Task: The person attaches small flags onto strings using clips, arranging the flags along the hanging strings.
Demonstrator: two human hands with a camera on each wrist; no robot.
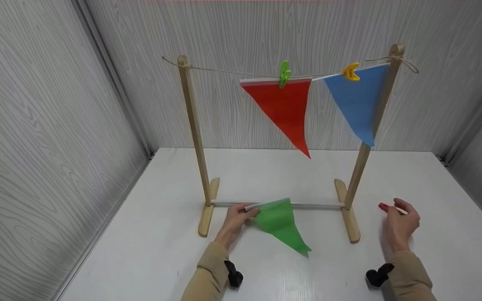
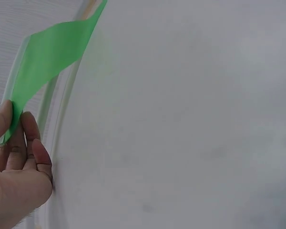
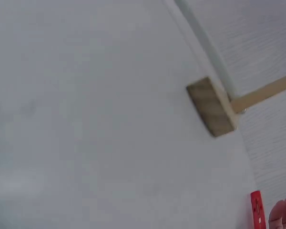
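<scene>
Two flags, a red flag [image 1: 285, 110] and a blue flag [image 1: 356, 102], hang pegged on the string of a wooden stand [image 1: 195, 138]. The left hand [image 1: 236, 219] pinches a corner of a thin, shiny green flag [image 1: 282, 223] by the stand's bottom rail. The right hand [image 1: 400, 223] pinches a red peg [image 1: 384, 206] near the tabletop's [image 1: 161, 234] right edge, with bare tabletop in front.

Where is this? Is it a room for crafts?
Probably a small craft or test booth: a bare white table, grey wood-pattern walls close around it, and a little wooden rack with flags pegged on string.
</scene>
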